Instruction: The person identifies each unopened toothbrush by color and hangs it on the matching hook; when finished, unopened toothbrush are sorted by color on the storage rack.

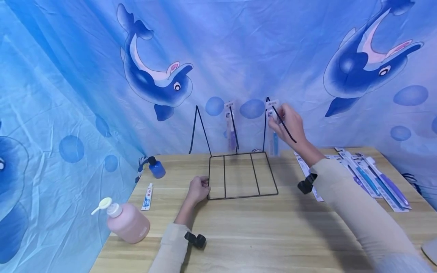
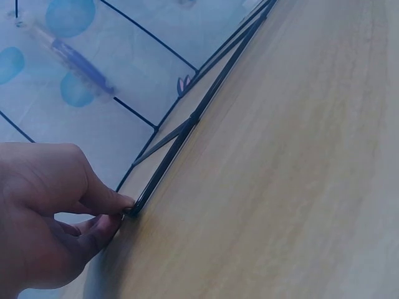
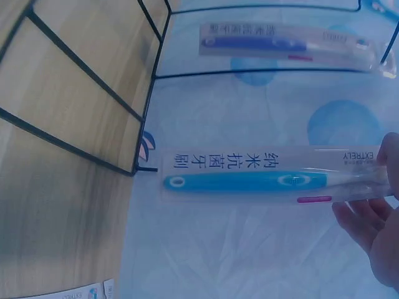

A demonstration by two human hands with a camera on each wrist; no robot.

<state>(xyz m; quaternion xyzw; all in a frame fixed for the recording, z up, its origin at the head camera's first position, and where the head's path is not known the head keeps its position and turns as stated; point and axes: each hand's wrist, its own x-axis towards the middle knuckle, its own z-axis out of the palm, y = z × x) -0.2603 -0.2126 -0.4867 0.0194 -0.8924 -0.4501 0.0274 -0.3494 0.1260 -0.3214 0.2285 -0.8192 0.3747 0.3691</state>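
A black wire display rack (image 1: 224,178) stands on the wooden table, its base flat and its long hooks rising at the back. My left hand (image 1: 198,189) pinches the front left corner of that base between thumb and fingers, as the left wrist view also shows. Up at the right-hand hook, my right hand (image 1: 290,123) holds the top of a light-blue toothbrush (image 3: 243,181) in clear packaging. The package hangs upright, its card top overlapping the hook in the head view. From the middle hook hangs a purple packaged toothbrush (image 1: 233,140).
Several packaged toothbrushes (image 1: 389,185) lie on the table's right side. At left are a pink pump bottle (image 1: 131,223), a toothpaste tube (image 1: 147,197) and a small blue bottle (image 1: 157,169). A dolphin-print curtain (image 1: 239,57) hangs close behind the rack.
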